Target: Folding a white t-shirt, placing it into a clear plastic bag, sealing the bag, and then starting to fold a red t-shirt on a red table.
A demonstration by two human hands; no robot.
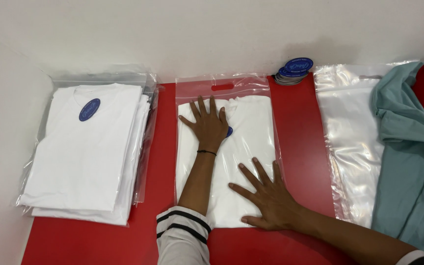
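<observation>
A folded white shirt inside a clear plastic bag [246,132] lies flat on the red table [298,142] in the middle. My left hand [208,125] presses flat on the upper part of the bag, fingers spread, partly covering a blue oval tag. My right hand [266,194] lies flat on the bag's lower right part, fingers spread. Neither hand grips anything.
A stack of bagged white shirts [87,147] with a blue oval tag sits at the left. A pile of blue oval tags [294,69] rests at the back. Empty clear bags [352,142] and teal and red garments [413,147] lie at the right.
</observation>
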